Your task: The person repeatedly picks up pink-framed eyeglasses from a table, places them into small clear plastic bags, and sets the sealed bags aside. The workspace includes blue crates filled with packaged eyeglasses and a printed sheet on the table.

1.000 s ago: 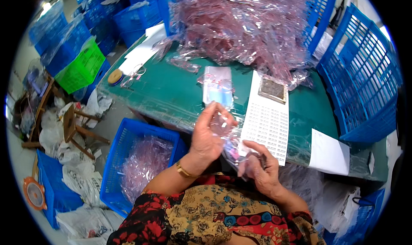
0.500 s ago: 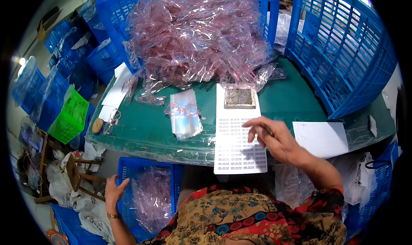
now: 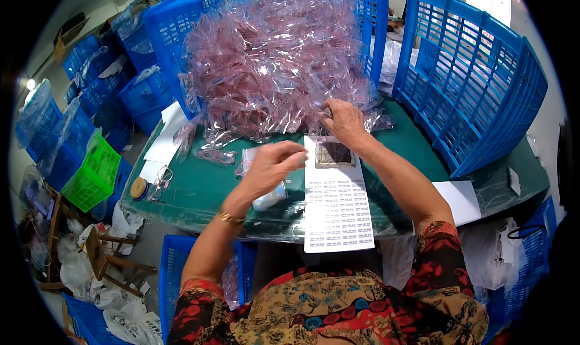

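At the front edge of the heap of clear plastic packets with pink contents (image 3: 266,61), my right hand (image 3: 345,123) has its fingers curled on a clear packet. A dark band or thin object shows at its fingers. My left hand (image 3: 270,165) hovers over the table, slightly blurred, fingers stretched toward the right and seemingly holding nothing. It partly covers a stack of clear plastic sleeves (image 3: 270,199) and the glasses lying on it. Between the hands, a small framed dark block (image 3: 335,152) rests on a long white sheet of printed labels (image 3: 338,215).
A big blue crate (image 3: 162,37) lies behind the heap, and another blue crate (image 3: 477,85) stands at right. Glasses (image 3: 162,179) and a round tin (image 3: 139,188) lie at the table's left. White paper (image 3: 462,200) is at right. A blue crate (image 3: 172,284) stands below the table edge.
My left hand has risen from beside the lower crate to over the sleeves. My right hand has moved away from the label sheet, up to the heap, where its fingers have closed.
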Motion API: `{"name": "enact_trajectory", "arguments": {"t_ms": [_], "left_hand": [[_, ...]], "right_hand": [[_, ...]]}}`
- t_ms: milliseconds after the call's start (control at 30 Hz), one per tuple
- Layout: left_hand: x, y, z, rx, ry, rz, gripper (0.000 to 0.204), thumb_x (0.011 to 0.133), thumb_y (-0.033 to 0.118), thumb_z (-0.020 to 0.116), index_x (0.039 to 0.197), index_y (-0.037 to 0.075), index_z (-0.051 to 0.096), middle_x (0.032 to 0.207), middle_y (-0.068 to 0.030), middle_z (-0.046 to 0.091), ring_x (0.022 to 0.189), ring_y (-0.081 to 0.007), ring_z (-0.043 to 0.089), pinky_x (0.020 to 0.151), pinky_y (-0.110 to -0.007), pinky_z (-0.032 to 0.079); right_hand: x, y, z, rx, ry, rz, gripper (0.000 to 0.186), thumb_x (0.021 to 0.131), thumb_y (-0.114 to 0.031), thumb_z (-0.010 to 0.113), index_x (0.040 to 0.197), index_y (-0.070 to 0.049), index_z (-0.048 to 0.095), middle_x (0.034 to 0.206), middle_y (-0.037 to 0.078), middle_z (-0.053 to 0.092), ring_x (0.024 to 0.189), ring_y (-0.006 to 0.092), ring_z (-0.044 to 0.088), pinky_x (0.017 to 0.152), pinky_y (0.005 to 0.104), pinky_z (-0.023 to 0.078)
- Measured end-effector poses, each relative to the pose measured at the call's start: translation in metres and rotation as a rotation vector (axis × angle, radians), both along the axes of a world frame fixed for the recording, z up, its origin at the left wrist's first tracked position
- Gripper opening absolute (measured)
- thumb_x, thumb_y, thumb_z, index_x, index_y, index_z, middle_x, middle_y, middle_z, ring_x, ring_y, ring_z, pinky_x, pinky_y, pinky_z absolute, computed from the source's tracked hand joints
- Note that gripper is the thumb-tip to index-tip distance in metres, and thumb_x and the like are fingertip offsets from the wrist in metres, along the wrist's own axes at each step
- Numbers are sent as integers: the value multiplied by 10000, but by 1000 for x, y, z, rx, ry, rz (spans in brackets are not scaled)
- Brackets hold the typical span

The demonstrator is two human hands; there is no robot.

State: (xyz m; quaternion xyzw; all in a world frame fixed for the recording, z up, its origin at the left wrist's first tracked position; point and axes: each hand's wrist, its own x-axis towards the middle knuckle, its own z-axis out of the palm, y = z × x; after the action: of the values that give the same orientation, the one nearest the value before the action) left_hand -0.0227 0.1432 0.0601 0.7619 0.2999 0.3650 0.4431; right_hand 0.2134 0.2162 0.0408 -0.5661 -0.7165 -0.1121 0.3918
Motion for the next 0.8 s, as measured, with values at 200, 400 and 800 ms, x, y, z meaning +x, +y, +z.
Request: {"name": "enact_trajectory", "arguments": {"t_ms": [200, 400, 800], "left_hand": [[29, 27, -37, -192, -212, -87, 222, 951, 167, 547, 994, -20, 658, 883, -75, 684, 784, -123, 663, 697, -232, 536], [28, 29, -39, -224, -184, -9, 212, 953, 162, 540, 978, -16, 654, 868, -77, 684, 733, -112, 657, 637, -216, 520], [14, 24, -26, -234, -352, 95, 401, 946, 250, 544, 1264, 12, 483, 1148, -126, 595, 981, -185, 622, 777, -285, 527]], "right_hand": [[20, 1, 7, -214, 356, 21, 236, 788, -220, 676, 951, -52, 640, 835, 157, 636, 781, 322, 634, 686, 392, 494], [20, -10, -10, -92, -7, 9, 334, 778, -291, 707, 984, -41, 627, 960, 120, 628, 799, 302, 633, 697, 399, 500], [20, -29, 31, -633, 636, 566, 246, 917, -246, 563, 952, -15, 641, 795, -23, 574, 724, 49, 484, 643, 235, 410]]}}
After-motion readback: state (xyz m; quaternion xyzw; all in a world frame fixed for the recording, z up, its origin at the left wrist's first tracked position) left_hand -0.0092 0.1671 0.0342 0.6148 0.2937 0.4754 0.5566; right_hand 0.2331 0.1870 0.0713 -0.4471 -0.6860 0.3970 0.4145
